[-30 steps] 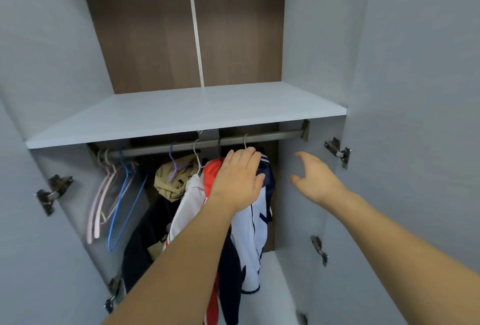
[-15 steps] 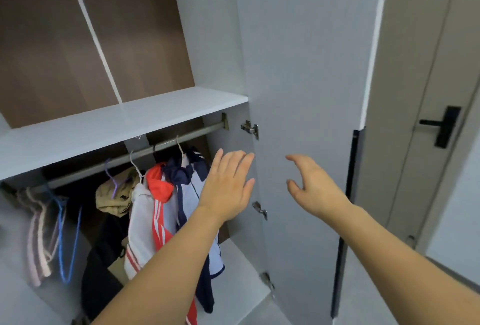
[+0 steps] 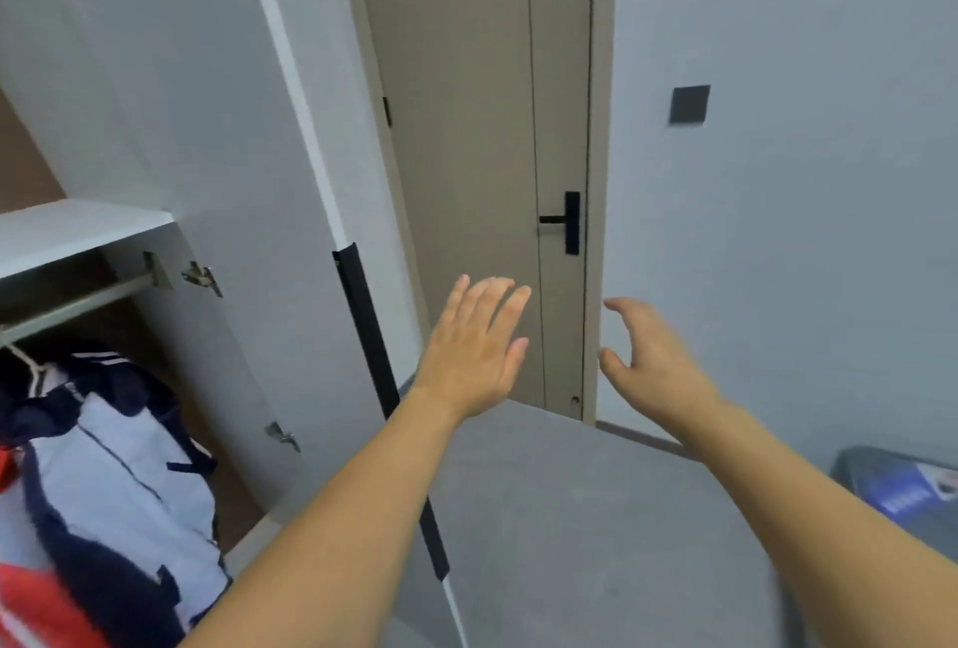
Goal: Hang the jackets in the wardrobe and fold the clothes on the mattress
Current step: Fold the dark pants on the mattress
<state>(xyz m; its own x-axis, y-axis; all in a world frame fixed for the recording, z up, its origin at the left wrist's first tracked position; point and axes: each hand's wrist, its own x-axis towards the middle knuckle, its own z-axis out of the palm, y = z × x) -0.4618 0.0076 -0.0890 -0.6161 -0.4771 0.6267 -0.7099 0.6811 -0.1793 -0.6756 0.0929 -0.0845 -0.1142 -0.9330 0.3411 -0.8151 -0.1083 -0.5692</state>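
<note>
Both my hands are raised in the air and hold nothing. My left hand [image 3: 476,347] has its fingers straight, in front of the room door. My right hand [image 3: 645,362] has loosely curved fingers, a little to the right of it. At the lower left, a white and navy jacket [image 3: 103,461] hangs from the wardrobe rail [image 3: 72,305], with a red and white garment [image 3: 36,606] beside it. The open wardrobe door [image 3: 249,181] stands between the jackets and my left hand. The mattress is out of view.
A beige room door [image 3: 466,155] with a black handle [image 3: 565,221] stands shut straight ahead. A dark wall switch [image 3: 689,104] is on the grey wall to the right. The grey floor [image 3: 570,518] lies below. A grey and blue object [image 3: 912,492] shows at the right edge.
The view has swung right, away from the wardrobe interior toward the room door. My left hand has come off the hanging jackets; both hands stay raised and hold nothing.
</note>
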